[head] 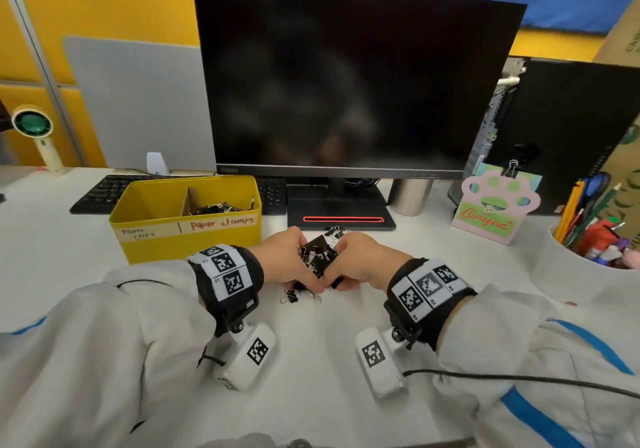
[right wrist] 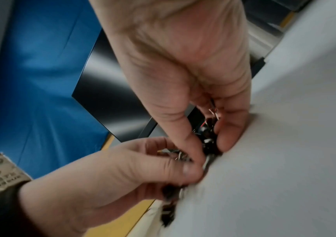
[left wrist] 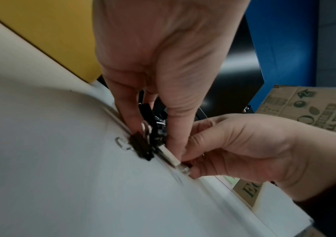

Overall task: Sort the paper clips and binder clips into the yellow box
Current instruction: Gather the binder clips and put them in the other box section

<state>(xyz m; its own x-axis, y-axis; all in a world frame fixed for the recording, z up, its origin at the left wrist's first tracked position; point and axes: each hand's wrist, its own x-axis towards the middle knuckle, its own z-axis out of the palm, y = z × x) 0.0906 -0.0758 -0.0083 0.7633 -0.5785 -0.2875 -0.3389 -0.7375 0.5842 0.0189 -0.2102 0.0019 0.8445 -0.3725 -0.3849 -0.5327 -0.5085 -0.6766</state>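
Note:
A heap of black binder clips lies on the white desk in front of the monitor stand. My left hand and right hand cup the heap from both sides, fingers curled round it and thumbs meeting at the near edge. In the left wrist view my left hand pinches black clips against the desk. In the right wrist view my right hand curls round clips. The yellow box stands to the left. Its right compartment, marked "paper clamps", holds clips. A few loose clips lie near my left wrist.
A dark monitor on its stand rises right behind the heap. A black keyboard lies behind the box. A paw-shaped sign and a pen pot stand at the right. A metal cup is beside the stand.

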